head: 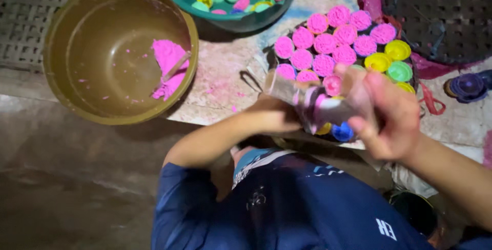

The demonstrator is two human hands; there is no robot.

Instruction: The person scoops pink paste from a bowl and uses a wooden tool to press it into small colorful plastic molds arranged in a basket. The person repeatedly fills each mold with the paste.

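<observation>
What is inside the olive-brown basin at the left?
The olive-brown basin holds a heap of pink powder against its right wall, with a flat scoop-like piece stuck in it and pink specks across the bottom. Whatever lies under the heap is covered.

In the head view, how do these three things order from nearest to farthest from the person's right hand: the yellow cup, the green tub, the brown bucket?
From the right hand:
1. Yellow cup, just above the hand in the cluster.
2. Green tub, at the top, left of the cluster.
3. Brown bucket, far left, holding pink powder.
</observation>
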